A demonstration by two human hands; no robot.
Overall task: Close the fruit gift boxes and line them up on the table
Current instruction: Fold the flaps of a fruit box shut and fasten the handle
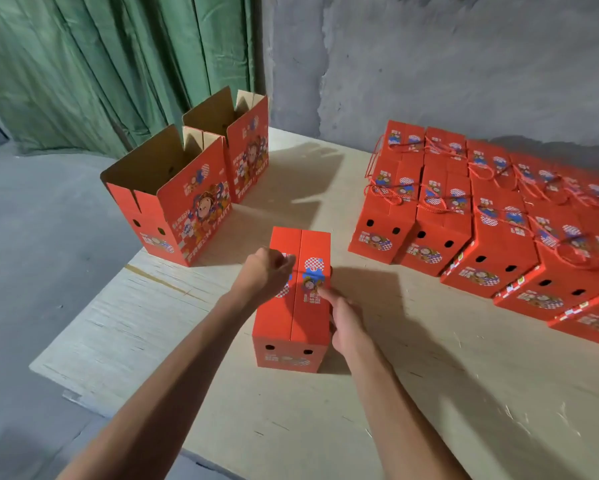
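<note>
— Since both hands are on it, where does the box stand?

— Nearest on the plywood surface (412, 393), the closed fruit gift box (293, 303) stands with its long axis running away from the person. Left hand (268, 271) sits over the top seam, fingers curled as if pinching something there (the handle cord, I'd guess, though I cannot see it). Right hand (341, 322) holds the right wall, its forefinger pressing on the lid.

— Which way must it go?

— Rightward, I judge: the lined-up closed boxes (481, 230) lie to the right and farther back, so the right hand is nearer them.

— And the rest?

— Farther left, two open boxes (187, 188) stand with flaps up; what can be seen of their insides is bare cardboard, the bottoms hidden. Behind hang a green curtain (100, 64) and a grey wall (464, 57).
</note>
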